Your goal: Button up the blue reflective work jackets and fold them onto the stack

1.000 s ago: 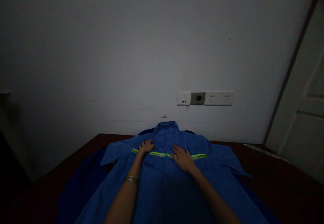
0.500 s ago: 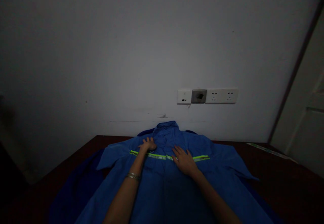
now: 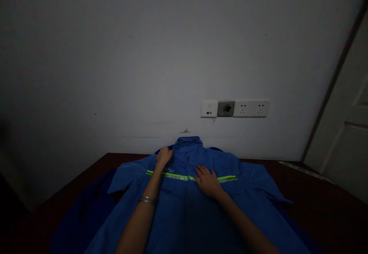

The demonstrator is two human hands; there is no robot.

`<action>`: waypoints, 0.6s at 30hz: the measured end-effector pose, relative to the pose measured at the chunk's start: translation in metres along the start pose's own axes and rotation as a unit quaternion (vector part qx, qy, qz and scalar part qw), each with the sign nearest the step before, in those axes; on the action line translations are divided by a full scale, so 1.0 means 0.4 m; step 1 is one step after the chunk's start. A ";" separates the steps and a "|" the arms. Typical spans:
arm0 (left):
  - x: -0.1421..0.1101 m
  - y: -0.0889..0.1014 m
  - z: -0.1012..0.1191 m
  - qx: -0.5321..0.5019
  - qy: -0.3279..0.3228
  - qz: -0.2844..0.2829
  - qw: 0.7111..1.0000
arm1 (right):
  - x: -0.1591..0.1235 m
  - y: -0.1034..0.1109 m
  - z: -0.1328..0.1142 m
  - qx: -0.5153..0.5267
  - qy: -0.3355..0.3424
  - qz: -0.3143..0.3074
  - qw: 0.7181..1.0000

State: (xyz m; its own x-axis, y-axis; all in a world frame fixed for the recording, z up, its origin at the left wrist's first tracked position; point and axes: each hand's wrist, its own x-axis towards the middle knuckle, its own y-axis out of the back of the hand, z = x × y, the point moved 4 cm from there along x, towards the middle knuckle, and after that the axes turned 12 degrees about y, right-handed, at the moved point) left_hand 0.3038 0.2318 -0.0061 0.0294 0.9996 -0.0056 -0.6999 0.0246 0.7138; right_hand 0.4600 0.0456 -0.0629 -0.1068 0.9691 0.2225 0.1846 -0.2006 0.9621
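"Fingers (image 3: 203,169) on the right hand (image 3: 210,185): how are they set?"

"Stretched out and a little apart, palm down on the chest of the blue shirt (image 3: 172,212). That hand covers part of the reflective band (image 3: 175,176), just beside the middle line of the front."

"And the left hand (image 3: 165,155)?"

"Higher up, at the shoulder, near the collar (image 3: 188,140). Its fingers are bent and mostly turned from view, so I can't tell whether they pinch any cloth. There's a silver bracelet (image 3: 147,200) on that arm."

"Where exactly is the shirt?"

"Spread front up on a dark reddish table (image 3: 319,200), collar end toward the wall (image 3: 143,62). Its 2 sleeves reach out to the sides. Some pale lettering (image 3: 171,170) shows just above the band, partly hidden by the left forearm."

"Is anything under it?"

"Darker blue cloth (image 3: 86,208), showing widely on the left, in a thin edge on the right and behind the collar. What it is, I can't make out."

"What else is around?"

"3 plates in a row on the wall, right of the collar: a white plate (image 3: 209,109), a grey plate (image 3: 225,108) and a wider white plate (image 3: 251,108) with 2 sockets. At the far right there's a pale door (image 3: 342,154), and a thin strip (image 3: 304,172) lies along the table near it. The light is dim."
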 end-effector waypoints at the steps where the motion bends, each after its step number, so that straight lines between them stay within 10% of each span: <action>1: 0.002 0.009 0.006 -0.030 0.004 0.009 1.000 | 0.003 0.004 -0.004 0.002 -0.003 -0.004 1.000; 9: -0.006 0.031 0.034 -0.284 0.042 -0.064 0.956 | 0.076 0.090 -0.016 0.001 -0.033 -0.034 0.999; 18: -0.017 0.056 -0.013 -0.458 0.106 -0.081 0.879 | 0.216 0.199 0.057 0.017 -0.126 0.130 0.983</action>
State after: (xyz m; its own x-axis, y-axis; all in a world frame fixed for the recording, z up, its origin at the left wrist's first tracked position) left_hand 0.2845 0.2257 0.0063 0.1166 0.9598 -0.2552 -0.9826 0.0740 -0.1705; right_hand 0.4877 0.1165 0.0295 0.1923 0.8911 0.4110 0.2076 -0.4463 0.8705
